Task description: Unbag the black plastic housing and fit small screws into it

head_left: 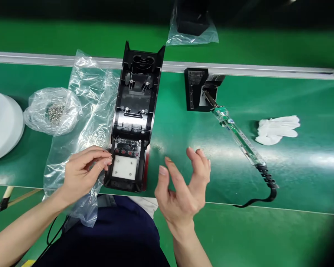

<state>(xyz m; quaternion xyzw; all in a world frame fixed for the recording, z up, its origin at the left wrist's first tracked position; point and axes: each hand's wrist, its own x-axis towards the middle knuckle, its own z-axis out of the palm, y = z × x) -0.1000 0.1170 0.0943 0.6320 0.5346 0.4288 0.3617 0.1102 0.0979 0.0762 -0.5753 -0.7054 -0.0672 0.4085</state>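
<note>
A long black housing (133, 122) lies open side up on the green tabletop (295, 167), its near end at the front edge and its far end reaching the metal rail (239, 69). A white square pad (125, 167) sits in its near end, with a row of red dots just beyond it.

The left hand (82, 172) rests on a clear bag (86, 111) just left of the housing, fingertips pinched together at the housing's near left corner; whether they hold anything is too small to tell. The right hand (183, 185) hovers just right of the housing, fingers spread and curled, empty.

Further right, a soldering iron (239, 139) lies with its tip in a black stand (197, 89). A white glove (277, 129) lies beyond it. At the left, a small bag of screws (54, 111) sits beside a white disc (2, 122).
</note>
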